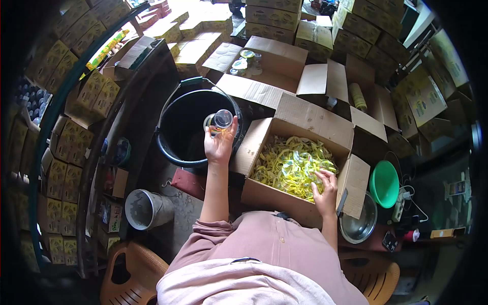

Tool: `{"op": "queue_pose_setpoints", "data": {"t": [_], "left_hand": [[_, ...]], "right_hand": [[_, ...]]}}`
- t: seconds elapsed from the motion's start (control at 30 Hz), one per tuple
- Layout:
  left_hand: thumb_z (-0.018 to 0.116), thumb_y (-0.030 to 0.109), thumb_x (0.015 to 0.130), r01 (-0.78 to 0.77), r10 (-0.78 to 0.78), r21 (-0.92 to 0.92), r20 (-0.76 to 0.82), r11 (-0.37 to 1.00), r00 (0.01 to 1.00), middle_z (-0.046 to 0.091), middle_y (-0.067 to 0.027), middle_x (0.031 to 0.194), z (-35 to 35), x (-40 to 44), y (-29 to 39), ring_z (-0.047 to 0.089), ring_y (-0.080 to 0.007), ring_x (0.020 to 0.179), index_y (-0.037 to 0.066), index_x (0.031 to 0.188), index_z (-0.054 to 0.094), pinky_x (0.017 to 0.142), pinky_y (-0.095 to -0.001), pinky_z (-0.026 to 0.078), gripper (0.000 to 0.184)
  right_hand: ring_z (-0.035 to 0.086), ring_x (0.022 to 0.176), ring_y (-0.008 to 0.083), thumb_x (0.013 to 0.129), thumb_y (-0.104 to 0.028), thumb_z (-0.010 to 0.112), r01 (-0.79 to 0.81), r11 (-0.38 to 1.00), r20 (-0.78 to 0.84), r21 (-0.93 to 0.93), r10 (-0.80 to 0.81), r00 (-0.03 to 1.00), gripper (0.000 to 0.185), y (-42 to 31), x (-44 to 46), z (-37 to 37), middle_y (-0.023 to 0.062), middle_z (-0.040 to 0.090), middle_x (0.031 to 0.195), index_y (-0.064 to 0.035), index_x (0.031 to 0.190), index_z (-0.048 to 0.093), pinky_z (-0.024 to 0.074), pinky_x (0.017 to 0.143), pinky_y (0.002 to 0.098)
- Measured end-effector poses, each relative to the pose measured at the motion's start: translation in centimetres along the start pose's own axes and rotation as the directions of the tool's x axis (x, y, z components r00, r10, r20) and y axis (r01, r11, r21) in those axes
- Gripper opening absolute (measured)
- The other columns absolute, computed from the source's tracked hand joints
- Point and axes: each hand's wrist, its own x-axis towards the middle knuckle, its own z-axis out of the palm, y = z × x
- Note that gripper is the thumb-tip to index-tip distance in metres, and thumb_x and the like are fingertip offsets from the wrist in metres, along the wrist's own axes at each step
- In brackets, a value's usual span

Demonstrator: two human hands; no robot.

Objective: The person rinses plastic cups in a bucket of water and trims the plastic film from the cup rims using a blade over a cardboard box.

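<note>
My left hand (219, 146) is raised over the near right part of a black bucket (175, 134), its fingers closed round a small clear plastic jar (223, 119). Part of the jar is hidden behind the fingers. At the near right edge of an open cardboard box (277, 195), my right hand (327, 192) hovers at or just above a heap of yellow-green printed label bands (290, 165). Its fingers are apart and slightly bent, with nothing seen in them. Whether the fingertips touch the bands I cannot tell.
Behind stands another open carton (279, 76) holding several lidded jars (243, 62). On the right are a green bowl (385, 184) and a metal bowl (360, 223). A grey bucket (147, 209) stands at the left. Stacked cartons (272, 18) surround the work spot.
</note>
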Motion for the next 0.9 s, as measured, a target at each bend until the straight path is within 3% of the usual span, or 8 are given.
{"op": "queue_pose_setpoints", "data": {"t": [0.17,0.4,0.53,0.67,0.73,0.77,0.8,0.9], "left_hand": [[0.027,0.040,0.093,-0.014,0.015,0.051,-0.025,0.999,1.000,0.050,-0.0177,0.114,-0.4,-0.5,-0.3,0.044,-0.0301,0.112,0.001,0.111,0.046,0.099,-0.0524,0.028,0.047],[0.037,0.045,0.088,-0.139,0.075,0.395,0.173,0.908,0.982,0.044,-0.0143,0.122,0.6,-3.0,-1.8,0.038,-0.0279,0.118,0.001,0.122,0.038,0.101,-0.0482,0.026,0.055],[0.036,0.045,0.088,-0.160,-0.054,0.535,0.361,0.830,0.931,0.041,-0.0129,0.125,1.5,-3.6,-1.7,0.036,-0.0268,0.120,0.004,0.130,0.031,0.101,-0.0456,0.025,0.059],[0.045,0.047,0.085,0.075,-0.561,0.956,0.101,0.282,0.822,0.038,-0.0132,0.128,2.8,-6.8,0.4,0.035,-0.0228,0.121,0.001,0.132,0.026,0.099,-0.0403,0.026,0.068],[0.049,0.047,0.084,0.116,-0.701,0.989,-0.145,-0.088,0.698,0.037,-0.0134,0.130,4.0,-8.1,1.6,0.034,-0.0208,0.121,0.000,0.133,0.023,0.098,-0.0377,0.027,0.074],[0.055,0.049,0.079,0.178,-0.791,0.974,-0.220,-0.143,0.571,0.040,-0.0144,0.126,5.0,-8.5,1.9,0.036,-0.0220,0.119,-0.001,0.133,0.023,0.097,-0.0363,0.027,0.080],[0.058,0.049,0.077,0.154,-0.784,0.983,-0.173,-0.099,0.596,0.042,-0.0145,0.124,5.9,-9.0,2.1,0.040,-0.0227,0.116,-0.001,0.132,0.024,0.096,-0.0370,0.030,0.082],[0.065,0.046,0.072,-0.003,-0.615,0.996,0.058,0.090,0.786,0.048,-0.0132,0.112,6.8,-9.9,3.5,0.050,-0.0226,0.099,-0.002,0.128,0.029,0.087,-0.0352,0.039,0.082]], "right_hand": [[0.051,0.097,0.0280,0.069,-0.012,0.068,0.319,0.916,0.013,0.243,-0.332,0.943,0.045,-7.4,6.4,1.0,0.0150,0.051,0.105,-0.0035,0.111,0.053,0.0416,0.086,0.0350],[0.055,0.088,0.0293,0.069,-0.030,0.071,0.343,0.834,0.156,0.432,-0.443,0.883,0.070,-15.7,11.9,5.4,0.0175,0.049,0.108,-0.0035,0.126,0.040,0.0462,0.078,0.0352],[0.059,0.079,0.0249,0.071,-0.016,0.068,0.295,0.738,0.216,0.607,-0.510,0.833,0.047,-16.5,12.5,7.2,0.0152,0.056,0.097,-0.0009,0.112,0.052,0.0474,0.074,0.0338],[0.059,0.083,0.0258,0.068,-0.009,0.065,0.416,0.722,0.007,0.553,-0.503,0.864,0.041,-16.1,13.3,7.5,0.0141,0.055,0.099,-0.0022,0.107,0.053,0.0483,0.075,0.0336],[0.059,0.086,0.0290,0.069,-0.011,0.066,0.475,0.760,0.121,0.445,-0.576,0.808,0.040,-15.0,13.4,8.3,0.0141,0.056,0.098,-0.0039,0.106,0.054,0.0481,0.076,0.0356],[0.058,0.087,0.0306,0.069,-0.012,0.066,0.502,0.774,0.182,0.386,-0.598,0.781,0.039,-14.4,13.3,8.4,0.0141,0.056,0.098,-0.0048,0.105,0.054,0.0480,0.076,0.0366],[0.057,0.088,0.0332,0.070,-0.012,0.066,0.441,0.827,0.361,0.348,-0.552,0.751,0.037,-14.7,13.1,7.7,0.0142,0.056,0.099,-0.0052,0.103,0.054,0.0482,0.076,0.0377],[0.058,0.086,0.0313,0.069,-0.013,0.067,0.497,0.742,0.063,0.450,-0.581,0.811,0.038,-15.3,13.4,7.8,0.0135,0.056,0.097,-0.0056,0.104,0.054,0.0485,0.075,0.0364]]}}
